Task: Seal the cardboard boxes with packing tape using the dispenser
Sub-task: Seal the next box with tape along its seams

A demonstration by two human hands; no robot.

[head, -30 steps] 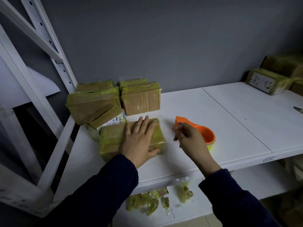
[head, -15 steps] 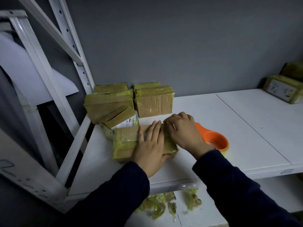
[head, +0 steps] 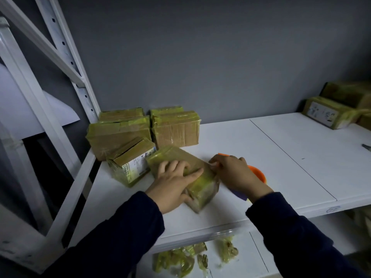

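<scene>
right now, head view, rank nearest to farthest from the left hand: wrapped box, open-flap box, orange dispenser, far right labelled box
1. wrapped box: under the left hand, held.
2. open-flap box: just to its left.
3. orange dispenser: right, in the right hand.
4. far right labelled box: back right.

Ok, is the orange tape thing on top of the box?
No, the tape dispenser is beside the box, partly under the right hand.

lying askew near the front edge of the white shelf board (head: 281,147): small brown cardboard box wrapped in yellowish tape (head: 192,163), near end blurring. sitting just beside its right edge, largely covered: orange plastic tape dispenser (head: 258,173). standing behind, against the wall: several taped brown cardboard boxes (head: 176,131).
</scene>
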